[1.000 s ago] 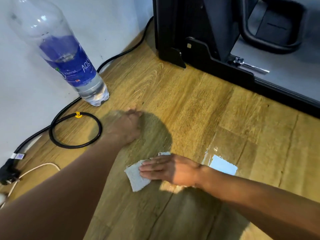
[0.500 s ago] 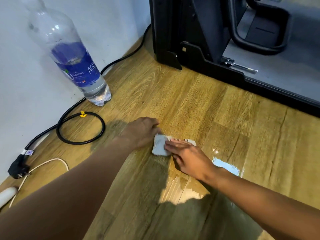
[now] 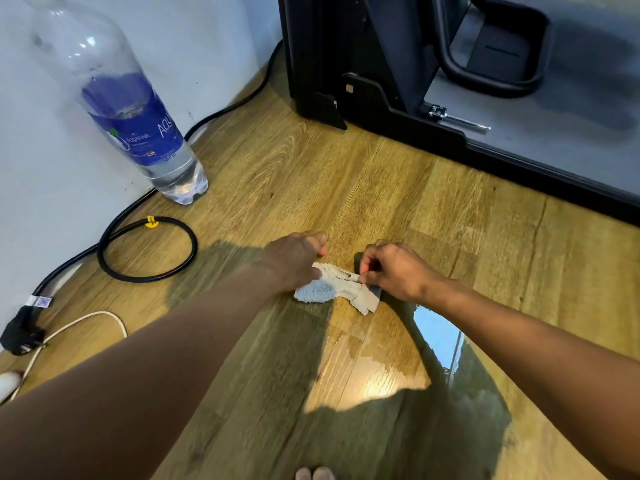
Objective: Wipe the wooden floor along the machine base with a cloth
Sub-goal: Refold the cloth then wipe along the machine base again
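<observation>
Wooden floor [image 3: 346, 188]: carries all.
Machine base [image 3: 398, 109]: rear right, well apart from cloth [image 3: 332, 289].
Wet patch [image 3: 436, 330]: shiny, near cloth, on its right.
Left hand [image 3: 294, 261]: pinches cloth's fluffy end.
Right hand [image 3: 394, 271]: fingers curled, pinches opposite edge.
Cloth: crumpled, on floor between hands.
Step, judged: arranging cloth for a pass. Best: fold into flat pad, press with flat palm, take wet patch first, then follow base edge.
Count: floor 1, machine base 1, bottle [image 3: 138, 133] 1, black cable [image 3: 149, 251] 1, white cable [image 3: 86, 318] 1, wet patch 1, hands 2, cloth 1.
</observation>
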### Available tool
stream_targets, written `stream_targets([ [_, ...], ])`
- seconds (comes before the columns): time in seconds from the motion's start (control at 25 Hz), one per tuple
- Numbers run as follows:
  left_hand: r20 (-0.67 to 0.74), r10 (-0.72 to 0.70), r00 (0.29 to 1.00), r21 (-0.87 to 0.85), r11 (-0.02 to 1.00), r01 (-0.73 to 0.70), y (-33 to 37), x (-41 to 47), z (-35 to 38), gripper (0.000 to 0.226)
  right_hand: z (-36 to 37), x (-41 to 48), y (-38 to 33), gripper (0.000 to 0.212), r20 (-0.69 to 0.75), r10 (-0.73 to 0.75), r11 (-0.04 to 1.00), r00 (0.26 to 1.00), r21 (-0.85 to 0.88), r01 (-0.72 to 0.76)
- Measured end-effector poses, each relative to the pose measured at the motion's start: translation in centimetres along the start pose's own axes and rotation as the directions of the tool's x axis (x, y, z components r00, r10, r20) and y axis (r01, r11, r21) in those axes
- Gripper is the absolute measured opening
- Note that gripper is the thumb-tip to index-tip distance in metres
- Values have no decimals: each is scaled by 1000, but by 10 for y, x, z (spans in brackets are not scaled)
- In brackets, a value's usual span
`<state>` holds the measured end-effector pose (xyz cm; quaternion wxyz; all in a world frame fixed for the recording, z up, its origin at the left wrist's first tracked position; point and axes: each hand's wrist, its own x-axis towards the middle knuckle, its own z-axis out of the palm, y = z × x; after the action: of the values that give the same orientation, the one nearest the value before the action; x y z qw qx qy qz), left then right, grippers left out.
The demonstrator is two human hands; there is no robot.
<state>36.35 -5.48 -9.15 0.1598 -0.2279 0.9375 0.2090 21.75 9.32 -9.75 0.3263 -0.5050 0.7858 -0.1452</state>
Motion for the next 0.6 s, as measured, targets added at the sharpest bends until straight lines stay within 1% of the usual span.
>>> stream_targets([
  [0.04,14,-7,1000,-2,1000,7,-2,0,2,23,-2,0,0,8,10,12,1000,1000,9,-12],
  [0.08,29,-22,999,2,1000,22,-4,0,3,18,-5,-1,-1,8,17,21,999,1000,31,-21],
  [0.12,15,-22,1000,-23,999,22,-6,0,4,5,-8,-2,-2,8,29,31,998,999,62,-32],
  [0.2,-57,-47,997,-123,992,40,-9,0,1,19,-17,-5,-3,10,48,49,979,998,195,-58],
  [0.28,-127,-131,983,-356,931,78,-7,-1,-9,15,-29,-7,-4,11,21,65,950,998,304,-68],
  [0.36,-147,-183,972,-568,820,68,0,0,-24,10,-43,-8,-4,8,-45,66,940,997,338,-47],
  [0.4,-133,-173,976,-626,778,52,3,1,-33,9,-51,-7,-4,7,-91,62,944,994,330,-29],
  [0.48,-102,-112,989,-650,760,19,7,4,-46,9,-65,-6,0,6,-169,62,948,984,318,-5],
  [0.52,-78,-99,992,-647,762,25,7,6,-49,9,-69,-4,3,6,-177,67,945,982,326,-6],
  [0.6,-10,-102,995,-632,772,73,8,11,-50,10,-71,-4,9,10,-101,70,959,992,281,-39],
])
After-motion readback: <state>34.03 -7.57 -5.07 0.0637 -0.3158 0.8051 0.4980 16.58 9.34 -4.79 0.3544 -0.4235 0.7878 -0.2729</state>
